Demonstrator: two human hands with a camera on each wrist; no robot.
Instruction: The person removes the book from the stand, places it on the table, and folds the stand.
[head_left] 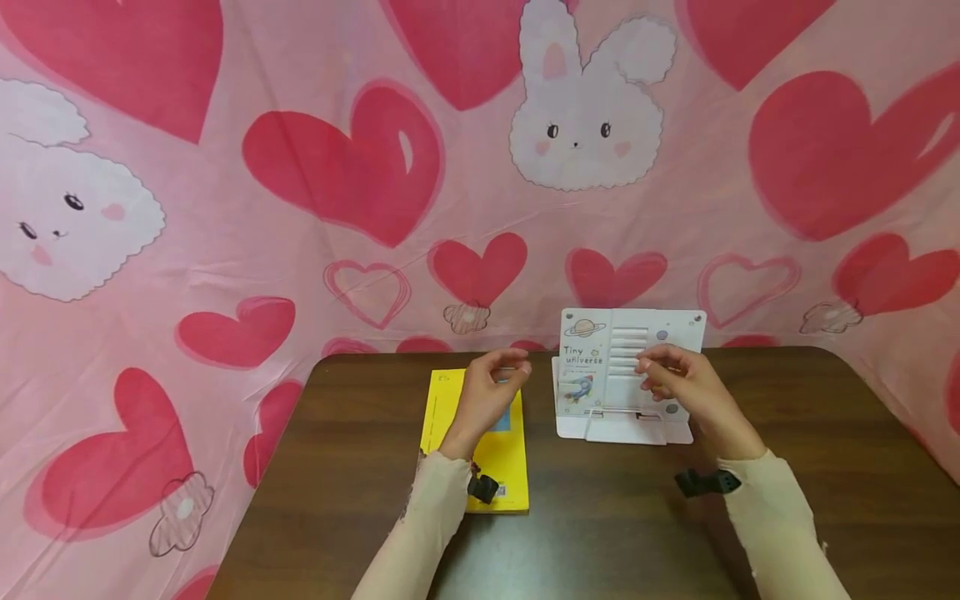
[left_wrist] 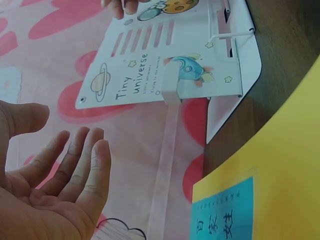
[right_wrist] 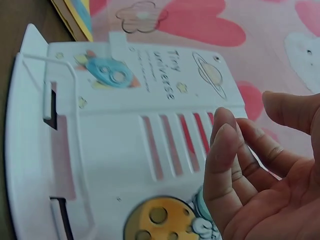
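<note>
A white book stand printed "Tiny universe" stands upright towards the back of the table, with a wire holder across its lower front. To its left a yellow book with a blue label lies on the table. My left hand hovers over the book, fingers loosely bent and holding nothing; in the left wrist view its palm and spread thumb show. In front of the stand's right part is my right hand, fingers relaxed and bent, with nothing between thumb and fingertips in the right wrist view.
The dark wooden table carries both things. Behind and left of it hangs a pink cloth with hearts and rabbit faces, close to the table's back edge. Each wrist wears a black strap.
</note>
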